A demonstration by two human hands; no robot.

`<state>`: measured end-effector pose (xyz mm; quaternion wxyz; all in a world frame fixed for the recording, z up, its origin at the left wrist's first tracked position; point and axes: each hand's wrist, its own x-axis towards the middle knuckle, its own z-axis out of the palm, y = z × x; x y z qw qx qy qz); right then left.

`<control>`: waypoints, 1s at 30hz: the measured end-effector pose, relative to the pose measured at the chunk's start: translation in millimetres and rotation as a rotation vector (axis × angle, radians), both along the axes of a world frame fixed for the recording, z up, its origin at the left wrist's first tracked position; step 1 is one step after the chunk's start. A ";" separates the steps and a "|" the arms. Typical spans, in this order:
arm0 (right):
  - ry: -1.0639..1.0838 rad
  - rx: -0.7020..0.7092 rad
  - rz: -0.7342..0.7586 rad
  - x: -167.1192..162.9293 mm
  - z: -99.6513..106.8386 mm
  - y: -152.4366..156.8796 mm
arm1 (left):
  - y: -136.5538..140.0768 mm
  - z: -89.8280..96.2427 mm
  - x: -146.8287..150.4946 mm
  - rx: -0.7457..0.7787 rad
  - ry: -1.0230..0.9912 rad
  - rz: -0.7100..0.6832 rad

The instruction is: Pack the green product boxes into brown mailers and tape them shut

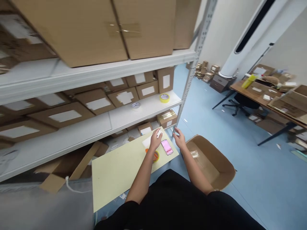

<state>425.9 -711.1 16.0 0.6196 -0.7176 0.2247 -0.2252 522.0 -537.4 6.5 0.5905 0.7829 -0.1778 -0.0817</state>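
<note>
My left hand is over the far end of a pale yellow narrow table, with its thumb and curved fingers apart. White paper lies beside and partly behind this hand; whether they touch is unclear. A phone with a pink screen rests on the table between my two hands. Under my left forearm is a roll of tape with an orange part, partly hidden. My right hand hangs just past the table's right end, fingers spread and nothing in them.
An open cardboard box stands right of the table. A metal shelf with several cartons and a yellow tape roll runs along the front and left. Another open box sits at lower left. Farther right is a cluttered desk.
</note>
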 end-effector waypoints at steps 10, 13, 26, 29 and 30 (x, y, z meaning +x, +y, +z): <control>-0.060 -0.133 0.315 50.2 23.9 186.7 | 205.5 11.4 -3.9 -0.037 -0.016 0.257; -0.062 -0.154 0.363 55.5 15.3 226.5 | 253.5 1.0 -10.3 -0.034 0.028 0.306; 0.347 -0.248 0.243 38.0 -111.9 204.0 | 283.9 -70.7 -65.3 0.035 0.251 0.412; 0.491 -0.185 0.257 27.9 -147.0 196.9 | 275.3 -83.6 -87.4 0.076 0.297 0.421; 0.503 -0.144 0.265 24.6 -157.9 196.3 | 271.8 -86.8 -94.0 0.089 0.305 0.426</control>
